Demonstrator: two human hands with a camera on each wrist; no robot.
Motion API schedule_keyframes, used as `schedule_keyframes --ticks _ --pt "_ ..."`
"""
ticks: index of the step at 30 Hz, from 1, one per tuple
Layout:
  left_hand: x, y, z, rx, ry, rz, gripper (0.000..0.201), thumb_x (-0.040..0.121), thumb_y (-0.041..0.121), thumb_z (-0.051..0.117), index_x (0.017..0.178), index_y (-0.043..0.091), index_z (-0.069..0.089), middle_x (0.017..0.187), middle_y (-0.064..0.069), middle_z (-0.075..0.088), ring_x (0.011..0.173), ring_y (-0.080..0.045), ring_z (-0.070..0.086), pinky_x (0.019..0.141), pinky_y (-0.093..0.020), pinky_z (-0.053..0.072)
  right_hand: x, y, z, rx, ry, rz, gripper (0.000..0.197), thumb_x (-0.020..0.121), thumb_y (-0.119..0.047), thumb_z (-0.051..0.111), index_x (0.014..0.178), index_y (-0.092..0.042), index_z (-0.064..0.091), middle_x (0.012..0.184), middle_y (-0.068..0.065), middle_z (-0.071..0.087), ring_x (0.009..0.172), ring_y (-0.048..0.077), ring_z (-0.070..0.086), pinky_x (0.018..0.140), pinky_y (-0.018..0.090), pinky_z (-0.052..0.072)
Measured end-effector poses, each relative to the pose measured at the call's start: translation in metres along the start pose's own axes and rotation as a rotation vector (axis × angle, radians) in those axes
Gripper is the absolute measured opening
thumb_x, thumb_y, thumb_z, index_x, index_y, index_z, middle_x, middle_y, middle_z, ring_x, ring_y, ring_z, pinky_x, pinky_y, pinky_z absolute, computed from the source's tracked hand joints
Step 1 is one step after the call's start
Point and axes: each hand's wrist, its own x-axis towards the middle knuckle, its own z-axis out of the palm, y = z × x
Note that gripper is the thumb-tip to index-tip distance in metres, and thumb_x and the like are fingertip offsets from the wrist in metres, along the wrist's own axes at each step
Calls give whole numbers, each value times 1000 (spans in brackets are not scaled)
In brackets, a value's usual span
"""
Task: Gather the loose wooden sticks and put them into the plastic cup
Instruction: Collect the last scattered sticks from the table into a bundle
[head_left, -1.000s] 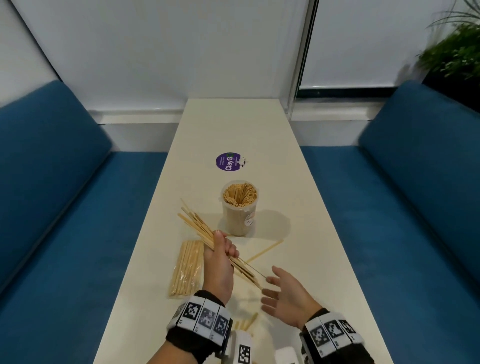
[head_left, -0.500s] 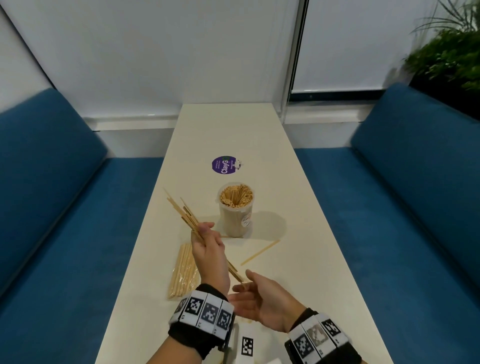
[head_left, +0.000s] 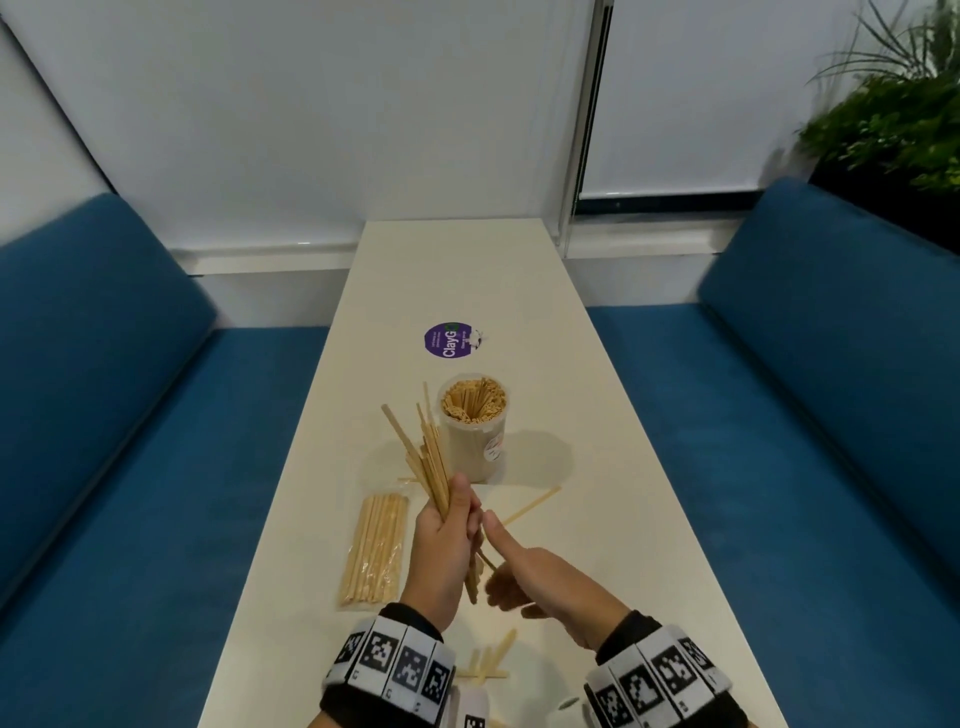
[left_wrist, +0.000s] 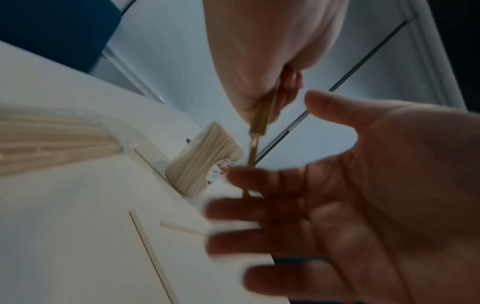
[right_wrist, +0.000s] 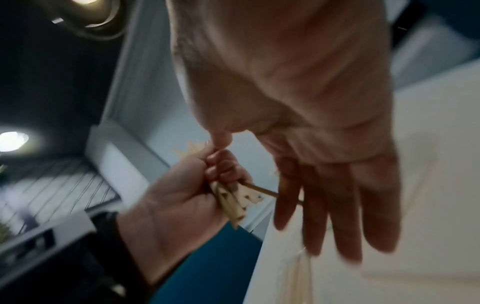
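Note:
My left hand (head_left: 453, 522) grips a bundle of wooden sticks (head_left: 428, 457) held almost upright over the white table (head_left: 597, 519), just left of the plastic cup (head_left: 474, 441). The cup stands packed with sticks. My right hand (head_left: 501, 564) is open with straight fingers set against the bundle's lower ends. In the right wrist view the left hand (right_wrist: 187, 191) clenches the sticks (right_wrist: 233, 202) beside the right hand's fingers (right_wrist: 332, 205). The left wrist view shows the sticks (left_wrist: 259, 117), the open right hand (left_wrist: 363, 195) and the cup (left_wrist: 205, 162).
A clear packet of sticks (head_left: 375, 551) lies left of my hands. One loose stick (head_left: 535, 503) lies right of the cup, and a few more (head_left: 488, 662) near the front edge. A purple sticker (head_left: 449, 339) sits beyond the cup. Blue benches (head_left: 130, 467) flank the table.
My left hand has tipped the bundle from a slant to nearly upright and brought it closer to the cup. My right hand has moved in against the bundle's lower ends.

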Motion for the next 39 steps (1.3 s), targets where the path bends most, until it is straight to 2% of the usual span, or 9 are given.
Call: schedule_keyframes --ticks 4,9,12,17,21,26,30,35,39 --pt "-3 5 -6 -24 -127 -19 44 79 55 45 61 15 43 45 7 33 44 -10 32 44 -24 28 -4 -8 -9 -173 241 -205 66 72 -82 33 79 -18 47 78 -4 55 69 11 52 65 24 40" --pt "-13 9 -5 216 -497 -168 30 101 25 35 79 10 50 52 8 42 46 -5 36 49 -17 32 -1 -23 -14 276 -108 -367 41 86 -50 54 108 -16 57 88 -2 63 77 6 60 70 21 47" --pt "-17 14 -4 232 -595 -242 21 100 18 33 82 10 42 50 7 39 44 -5 32 47 -17 28 1 -22 -9 294 -74 -359 31 93 -37 52 103 -12 67 88 3 66 81 16 62 73 29 49" --pt "-15 15 -4 141 -577 -292 13 94 1 37 90 7 48 52 4 45 43 -4 38 46 -15 36 1 -22 0 321 80 -401 55 98 -48 34 67 -26 74 77 14 72 44 23 53 40 22 39" --pt "-15 15 -11 3 -645 -367 25 79 5 57 104 5 49 73 -4 62 63 -13 58 64 -24 50 6 -25 -3 406 228 -489 57 99 -42 32 83 1 66 64 6 70 76 19 71 60 23 52" --pt "-13 -2 -28 -316 -502 -641 55 82 47 55 115 3 58 116 -19 65 106 -32 61 103 -46 39 -6 -36 -16 572 364 -657 49 96 -41 32 69 -3 48 53 15 46 53 26 65 58 29 55" --pt "-15 -5 -14 -555 -415 -821 55 90 41 37 98 -5 66 107 -25 67 95 -37 67 92 -47 47 -12 -42 -6 675 337 -753 40 88 -42 38 80 -3 45 58 15 40 54 27 53 56 26 54" --pt "-16 9 -2 -768 -313 -758 37 88 14 37 85 -11 64 80 -25 67 68 -34 70 66 -49 57 -12 -35 3 610 331 -749 27 82 -36 57 81 -9 56 63 8 59 64 20 63 65 27 53" --pt "-15 6 1 -779 -317 -724 45 88 9 36 70 -13 70 78 -29 67 69 -35 70 69 -48 56 -13 -35 -4 668 261 -750 23 81 -17 71 95 -7 57 75 15 60 69 24 64 66 27 54"
